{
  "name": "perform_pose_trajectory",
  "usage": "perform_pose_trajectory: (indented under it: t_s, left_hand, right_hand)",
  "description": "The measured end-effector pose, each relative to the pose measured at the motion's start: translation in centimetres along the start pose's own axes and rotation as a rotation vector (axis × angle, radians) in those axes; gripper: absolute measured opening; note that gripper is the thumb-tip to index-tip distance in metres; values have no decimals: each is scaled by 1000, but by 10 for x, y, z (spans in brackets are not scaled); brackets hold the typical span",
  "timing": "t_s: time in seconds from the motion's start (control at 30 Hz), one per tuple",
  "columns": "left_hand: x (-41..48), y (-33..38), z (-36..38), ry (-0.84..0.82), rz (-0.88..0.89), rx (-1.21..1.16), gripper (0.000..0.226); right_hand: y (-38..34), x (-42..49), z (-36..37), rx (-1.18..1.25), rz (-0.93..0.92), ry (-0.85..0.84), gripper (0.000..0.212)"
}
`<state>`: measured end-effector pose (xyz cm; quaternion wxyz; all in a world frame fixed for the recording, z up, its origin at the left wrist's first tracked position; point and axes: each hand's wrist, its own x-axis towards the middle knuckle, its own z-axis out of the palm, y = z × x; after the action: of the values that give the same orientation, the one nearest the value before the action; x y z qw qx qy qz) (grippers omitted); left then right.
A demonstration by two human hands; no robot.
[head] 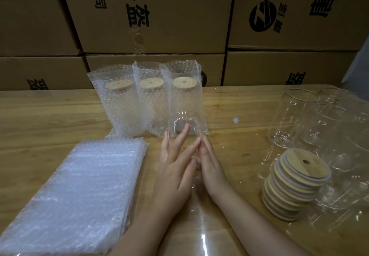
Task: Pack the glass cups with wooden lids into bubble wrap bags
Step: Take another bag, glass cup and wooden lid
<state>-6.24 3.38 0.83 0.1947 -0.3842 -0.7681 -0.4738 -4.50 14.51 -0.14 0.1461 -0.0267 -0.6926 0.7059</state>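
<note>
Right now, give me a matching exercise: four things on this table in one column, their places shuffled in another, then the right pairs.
Things:
1. flat bags
2. lid stack
3. packed cups
4. empty cups

Places:
A. far right
B. far middle
C. near left
D. near right

Pairs: 1-C, 2-D, 3-B, 4-A
</note>
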Motion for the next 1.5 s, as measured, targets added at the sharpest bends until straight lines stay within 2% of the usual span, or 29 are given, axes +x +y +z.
perform_pose_trajectory:
  t_s: [0.1, 0.13, 0.23, 0.3, 0.37, 0.47, 0.6, 0.73, 0.9, 0.97, 1.03, 1.13, 1.2, 1.27, 1.33, 1.4, 1.5]
  left_hand:
    - [1, -2, 1, 36, -16, -94, 44]
    - [3, -4, 1, 60, -83, -180, 46]
    - [10, -11, -5, 126, -494, -630, 49]
    - [10, -20, -6, 141, -631, -828, 51]
    - [10, -25, -6, 164, -646, -849, 44]
    - [10, -27, -4, 183, -636, -857, 43]
    - [10, -19, -6, 153, -570, -743, 40]
    - [9, -15, -8, 127, -526, -636, 37]
    - [9, -3, -4, 38, -469, -668, 40]
    - [6, -1, -3, 31, -417, -620, 40]
    - [4, 2, -3, 27, -361, -534, 49]
    - [1, 4, -3, 17, -304, -487, 55]
    - [0, 4, -2, 25, -281, -503, 54]
    - [2, 3, -1, 52, -299, -572, 48]
    - [6, 0, -1, 77, -378, -702, 37]
    - [9, -5, -3, 95, -471, -806, 36]
    - [11, -12, -5, 141, -543, -842, 38]
  right_hand:
    - [-2, -2, 2, -10, -39, -3, 71]
    - [-3, -3, 3, -42, -51, -15, 75]
    - [-5, -7, 8, -206, -99, -84, 79]
    - [-6, -8, 10, -302, -125, -107, 83]
    - [-6, -9, 10, -396, -167, -96, 84]
    - [-9, -12, 9, -558, -286, -76, 73]
    - [-10, -17, 11, -766, -534, -62, 59]
    - [-11, -17, 17, -742, -702, 7, 48]
    - [-13, -13, 14, -556, -683, 181, 45]
    - [-13, -12, 10, -516, -677, 281, 47]
    - [-14, -10, 6, -352, -589, 326, 50]
    - [-16, -8, 3, 37, -333, 271, 56]
    - [-13, -5, 1, 132, -202, 212, 61]
    - [-8, -2, 1, 142, -128, 140, 59]
    - [-6, -2, 3, 49, -126, 62, 62]
    - [-5, -5, 7, -14, -137, 6, 62]
    - [-5, -9, 12, -94, -166, -41, 78]
